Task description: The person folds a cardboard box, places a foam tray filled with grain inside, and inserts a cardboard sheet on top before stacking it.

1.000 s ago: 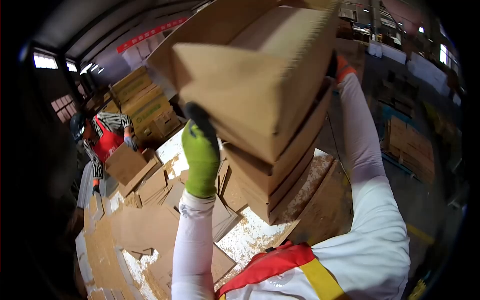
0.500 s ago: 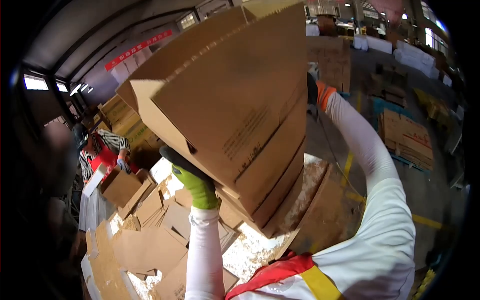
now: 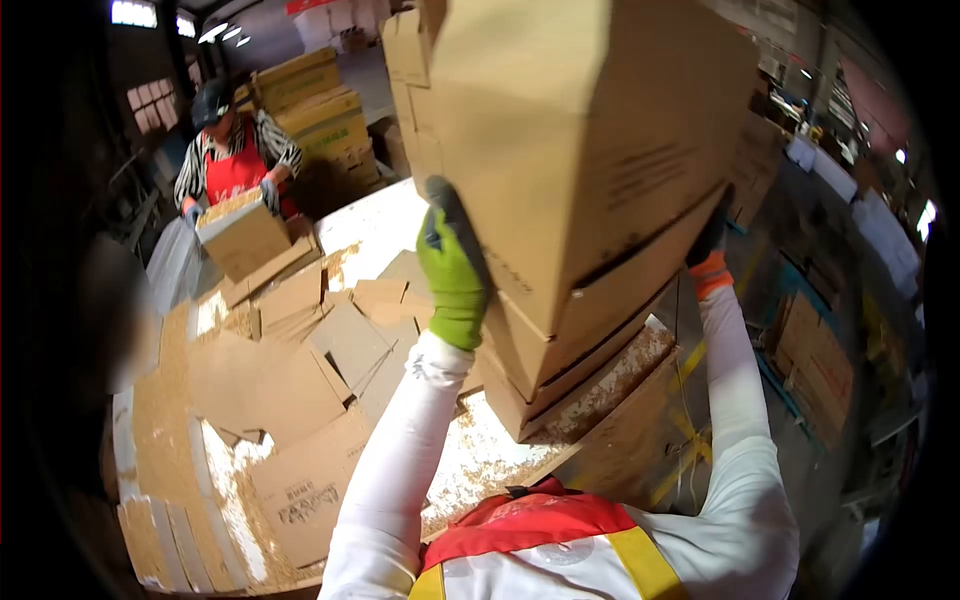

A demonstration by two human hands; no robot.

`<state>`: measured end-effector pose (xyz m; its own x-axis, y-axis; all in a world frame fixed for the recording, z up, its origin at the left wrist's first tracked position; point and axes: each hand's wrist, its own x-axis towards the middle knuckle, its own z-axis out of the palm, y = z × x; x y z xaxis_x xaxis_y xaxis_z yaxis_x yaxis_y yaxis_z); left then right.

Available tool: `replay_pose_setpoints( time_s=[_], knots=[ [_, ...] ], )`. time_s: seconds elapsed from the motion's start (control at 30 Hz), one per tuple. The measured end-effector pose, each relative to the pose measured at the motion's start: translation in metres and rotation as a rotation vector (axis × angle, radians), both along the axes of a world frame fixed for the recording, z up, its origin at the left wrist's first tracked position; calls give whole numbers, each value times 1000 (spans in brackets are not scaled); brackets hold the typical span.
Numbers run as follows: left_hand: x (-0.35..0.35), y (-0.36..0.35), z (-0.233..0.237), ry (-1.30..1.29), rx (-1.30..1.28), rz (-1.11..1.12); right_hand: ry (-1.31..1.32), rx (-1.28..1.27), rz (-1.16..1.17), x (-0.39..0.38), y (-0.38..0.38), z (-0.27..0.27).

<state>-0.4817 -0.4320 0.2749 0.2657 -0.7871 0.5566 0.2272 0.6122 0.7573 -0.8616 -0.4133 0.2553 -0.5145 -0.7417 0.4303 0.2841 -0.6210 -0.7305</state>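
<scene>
A large brown cardboard box (image 3: pixel 640 150) stands atop a stack of similar boxes (image 3: pixel 600 345) in front of me. My left hand (image 3: pixel 455 265), in a green glove with dark palm and fingers, presses flat against its near left side. On the far right side, my right hand (image 3: pixel 711 242), in a dark glove with an orange cuff, grips the same box. Part of the right hand's fingers is hidden by the cardboard. The box fills the upper middle of the view, and its top runs out of frame.
Loose cardboard sheets (image 3: pixel 270 390) cover the worn white table (image 3: pixel 375 215). At the far left a co-worker in a red apron (image 3: pixel 235 172) handles a smaller box (image 3: pixel 243 240). Yellow-brown cartons (image 3: pixel 325 125) are stacked behind. Flat cardboard (image 3: pixel 812 355) lies on the floor at right.
The view has swung left. The upper box now faces me with a corner, its open top flaps out of sight. Both hands stay on it. The co-worker has raised the smaller box.
</scene>
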Motion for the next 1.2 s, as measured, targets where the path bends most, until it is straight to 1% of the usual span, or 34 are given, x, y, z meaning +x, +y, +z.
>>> replay_pose_setpoints(
  time_s=[0.03, 0.07, 0.1, 0.13, 0.17, 0.23, 0.27, 0.3, 0.37, 0.43, 0.47, 0.53, 0.57, 0.6, 0.7, 0.73, 0.8, 0.9, 0.93, 1.0, 1.03, 1.07, 1.1, 1.13, 1.17, 1.2],
  knots=[
    [-5, -24, -36, -95, -156, 112, -106, 16, -4, 26, 20, 18],
    [-5, -11, -26, -8, -158, 38, -208, 28, -13, 43, 31, 27],
    [-6, 0, -12, 85, -170, -31, -77, 16, -93, 28, 24, 11],
    [-2, 11, -8, 27, -153, 0, 57, 1, -169, -7, 9, -15],
    [1, 22, -5, -32, -137, 32, 187, -17, -245, -27, 3, -29],
    [15, 34, -30, -313, -209, 153, 127, 82, -232, -20, 18, -23],
    [21, 42, -51, -390, -141, 222, 141, 56, -167, -69, 0, -55],
    [24, 53, -81, -465, -69, 283, 126, 109, -223, -60, 21, -51],
    [26, 86, -183, -444, 321, 140, 113, 175, -305, -52, 50, -49],
    [23, 116, -262, -82, 850, -465, 94, 228, -371, -51, 77, -54],
    [17, 136, -314, -463, 607, -474, 91, 253, -405, -52, 92, -55],
    [18, 152, -301, -803, 325, -438, 89, 284, -457, -56, 116, -55],
    [-2, 149, -320, -645, 392, -487, 95, 298, -481, -58, 123, -52],
    [-27, 142, -351, -493, 465, -525, 99, 310, -500, -61, 127, -50],
    [-45, 129, -356, -666, 364, -466, 116, 326, -518, -72, 108, -38],
    [-67, 123, -367, -550, 445, -528, 121, 327, -516, -76, 95, -33],
    [-90, 108, -349, -677, 485, -439, 128, 320, -508, -86, 66, -26],
    [-112, 72, -327, -760, 457, -387, 127, 295, -472, -99, 10, -21],
    [-118, 59, -325, -867, 375, -311, 126, 291, -460, -103, -10, -20],
    [-141, 47, -344, -861, 414, -299, 109, 268, -441, -110, -53, -21],
    [-154, 24, -346, -864, 408, -280, 93, 257, -433, -113, -71, -22],
    [-159, 9, -329, -603, 597, -425, 76, 241, -425, -115, -87, -23],
    [-164, -6, -314, -263, 787, -526, 61, 226, -421, -119, -99, -22],
    [-169, -20, -297, 54, 953, -551, 54, 224, -419, -121, -105, -22],
    [-164, -23, -264, 145, 1103, -558, 46, 219, -420, -126, -114, -22],
    [-165, -30, -250, 148, 1087, -596, 41, 217, -419, -128, -120, -20]
  ],
)
